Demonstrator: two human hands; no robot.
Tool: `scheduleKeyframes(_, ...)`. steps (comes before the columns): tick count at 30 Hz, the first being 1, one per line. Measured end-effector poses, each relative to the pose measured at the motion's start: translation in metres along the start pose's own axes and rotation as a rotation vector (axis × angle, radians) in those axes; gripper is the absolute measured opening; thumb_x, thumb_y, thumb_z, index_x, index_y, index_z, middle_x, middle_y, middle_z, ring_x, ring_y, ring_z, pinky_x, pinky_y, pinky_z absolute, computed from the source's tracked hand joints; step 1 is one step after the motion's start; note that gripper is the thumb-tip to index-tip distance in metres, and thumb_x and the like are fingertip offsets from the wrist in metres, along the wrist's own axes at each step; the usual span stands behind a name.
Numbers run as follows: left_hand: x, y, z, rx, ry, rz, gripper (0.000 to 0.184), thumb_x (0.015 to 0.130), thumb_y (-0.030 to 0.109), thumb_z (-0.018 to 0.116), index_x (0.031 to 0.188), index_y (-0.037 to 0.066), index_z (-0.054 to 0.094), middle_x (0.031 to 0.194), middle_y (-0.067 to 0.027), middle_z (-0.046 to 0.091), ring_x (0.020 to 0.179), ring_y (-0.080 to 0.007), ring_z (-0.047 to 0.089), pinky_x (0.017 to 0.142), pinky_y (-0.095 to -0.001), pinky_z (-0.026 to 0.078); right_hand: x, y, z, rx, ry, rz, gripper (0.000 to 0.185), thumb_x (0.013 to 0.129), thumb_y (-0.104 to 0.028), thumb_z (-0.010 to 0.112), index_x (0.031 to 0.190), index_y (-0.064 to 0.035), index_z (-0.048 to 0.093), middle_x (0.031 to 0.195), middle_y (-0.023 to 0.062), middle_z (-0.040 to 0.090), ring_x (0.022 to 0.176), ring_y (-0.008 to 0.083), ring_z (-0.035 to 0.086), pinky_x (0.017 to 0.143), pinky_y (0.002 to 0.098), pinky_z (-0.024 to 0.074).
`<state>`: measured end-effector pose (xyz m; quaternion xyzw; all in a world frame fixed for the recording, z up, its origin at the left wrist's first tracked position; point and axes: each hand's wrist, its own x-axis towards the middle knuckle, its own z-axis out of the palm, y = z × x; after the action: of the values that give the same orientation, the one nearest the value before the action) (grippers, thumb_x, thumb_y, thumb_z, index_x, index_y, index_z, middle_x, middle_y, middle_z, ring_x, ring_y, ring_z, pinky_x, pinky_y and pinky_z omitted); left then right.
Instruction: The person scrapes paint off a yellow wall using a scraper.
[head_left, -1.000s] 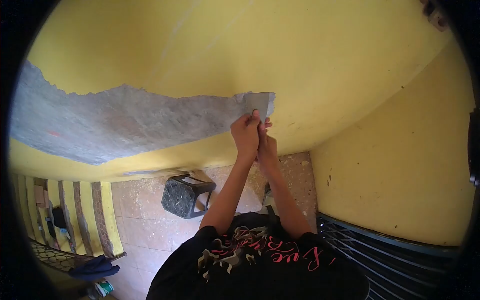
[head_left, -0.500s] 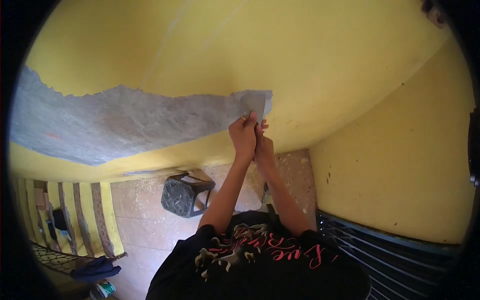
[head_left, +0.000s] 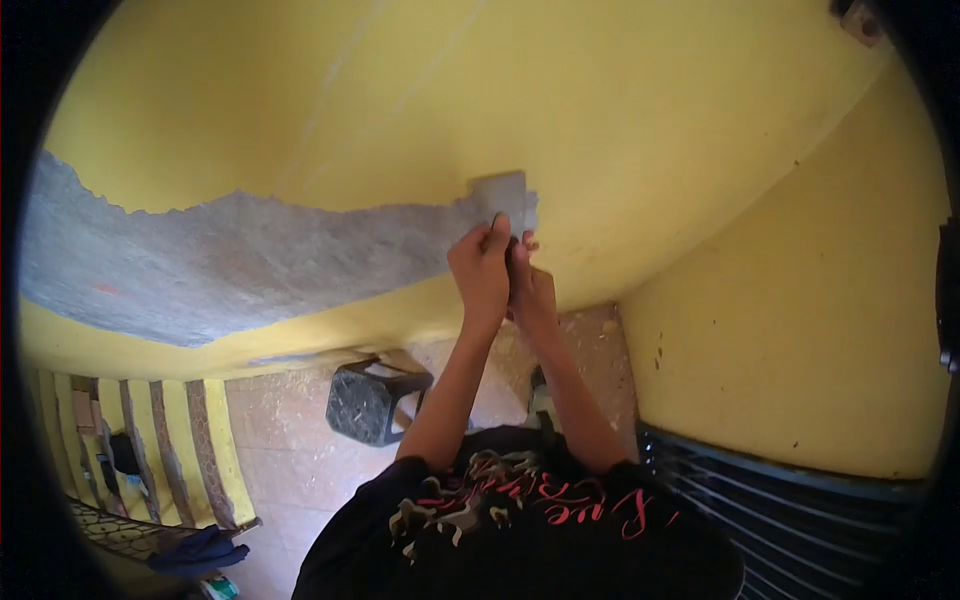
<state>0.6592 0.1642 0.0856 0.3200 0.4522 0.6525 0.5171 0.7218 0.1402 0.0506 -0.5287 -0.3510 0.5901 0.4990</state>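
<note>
Both my hands are closed around the handle of a paint scraper, whose flat grey blade lies against the yellow wall. My left hand grips it with the thumb pointing up along the tool. Close beside it, my right hand wraps the handle from the right, some fingertips showing past it. The blade sits at the right end of a bare grey patch, its top edge reaching over yellow paint. Most of the handle is hidden by my fingers.
Below the wall, a dark stool stands on the floor, which has pale flecks. At left are yellow steps and a dark cloth. A slatted dark metal piece is at lower right, by the side wall.
The scraper blade has slid up the wall, from within the grey patch to past its upper edge. My hands moved with it, and the view has tilted slightly.
</note>
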Motion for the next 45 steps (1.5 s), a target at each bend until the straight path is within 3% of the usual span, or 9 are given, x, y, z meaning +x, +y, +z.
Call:
scheduleKeyframes(9,0.006,-0.012,-0.005,0.17,-0.062,-0.013,0.031,0.092,0.019,0.057,0.076,-0.007,0.057,0.073,-0.0157,0.065,0.065,-0.0207,0.067,0.057,-0.0282,0.052,0.0,0.006,-0.006,0.054,-0.011,0.114,0.062,0.096,-0.054,0.037,0.058,-0.0058,0.049,0.047,-0.0008,0.043,0.04,0.0079,0.041,0.038,0.0263,0.0302)
scheduleKeyframes(21,0.019,-0.005,0.007,0.178,-0.003,0.082,0.027,0.092,0.014,0.055,0.077,-0.008,0.06,0.068,-0.013,0.066,0.062,-0.0175,0.067,0.053,-0.0262,0.048,0.034,0.031,0.002,-0.034,-0.008,-0.172,0.062,0.097,-0.049,0.036,0.07,0.0028,0.057,0.049,0.0018,0.047,0.046,0.0118,0.048,0.042,0.0297,0.036)
scheduleKeyframes(24,0.026,-0.057,-0.021,0.39,-0.014,0.098,0.027,0.092,0.014,0.056,0.078,-0.008,0.061,0.069,-0.0128,0.067,0.061,-0.0169,0.067,0.051,-0.0258,0.047,0.063,0.078,0.002,-0.302,0.206,-0.562,0.061,0.098,-0.047,0.036,0.071,0.0026,0.057,0.051,0.0014,0.048,0.046,0.0122,0.048,0.042,0.0305,0.0366)
scheduleKeyframes(26,0.019,-0.04,-0.011,0.317,0.0,0.075,0.027,0.092,0.014,0.056,0.076,-0.008,0.06,0.069,-0.0131,0.066,0.061,-0.0173,0.067,0.05,-0.0258,0.047,0.037,0.056,0.001,-0.051,0.104,-0.127,0.059,0.098,-0.046,0.036,0.071,0.0022,0.056,0.051,0.0004,0.047,0.046,0.0119,0.048,0.042,0.0302,0.0355)
scheduleKeyframes(30,0.014,0.002,0.017,0.134,0.029,0.042,0.029,0.092,0.014,0.056,0.071,-0.006,0.057,0.069,-0.0142,0.066,0.06,-0.0184,0.067,0.05,-0.0263,0.047,0.029,0.024,-0.008,0.047,-0.053,-0.194,0.057,0.098,-0.045,0.037,0.069,0.0005,0.056,0.05,-0.0002,0.046,0.046,0.0104,0.046,0.041,0.0283,0.0337)
scheduleKeyframes(35,0.01,-0.058,-0.015,0.186,0.07,0.028,0.028,0.092,0.015,0.056,0.071,-0.005,0.056,0.068,-0.0142,0.066,0.06,-0.0181,0.066,0.049,-0.0258,0.048,0.035,0.072,-0.019,0.049,-0.133,-0.012,0.054,0.098,-0.044,0.039,0.065,-0.004,0.054,0.05,-0.0009,0.046,0.043,0.0072,0.042,0.04,0.0245,0.0302)
scheduleKeyframes(40,0.009,-0.039,-0.002,0.194,0.1,0.035,0.03,0.092,0.019,0.058,0.078,-0.007,0.06,0.072,-0.0144,0.066,0.062,-0.0185,0.065,0.056,-0.0268,0.051,0.041,0.052,-0.015,-0.026,-0.122,-0.288,0.051,0.098,-0.04,0.041,0.065,-0.0046,0.056,0.051,-0.0017,0.047,0.042,0.0061,0.041,0.038,0.0241,0.0286)
scheduleKeyframes(43,0.006,-0.048,-0.007,0.149,0.129,-0.03,0.03,0.092,0.02,0.058,0.08,-0.007,0.06,0.072,-0.0139,0.066,0.061,-0.0182,0.064,0.055,-0.0269,0.05,0.035,0.054,-0.014,0.106,-0.157,-0.026,0.053,0.099,-0.041,0.039,0.064,-0.005,0.055,0.05,-0.0016,0.046,0.042,0.0062,0.041,0.039,0.0245,0.0289)
scheduleKeyframes(45,0.007,-0.044,-0.001,0.137,0.122,0.012,0.031,0.092,0.021,0.058,0.081,-0.007,0.061,0.072,-0.0137,0.066,0.061,-0.0175,0.064,0.054,-0.0265,0.049,0.037,0.047,-0.016,-0.024,-0.11,-0.169,0.052,0.099,-0.042,0.039,0.063,-0.0063,0.053,0.05,-0.0018,0.045,0.043,0.0057,0.04,0.04,0.0243,0.0286)
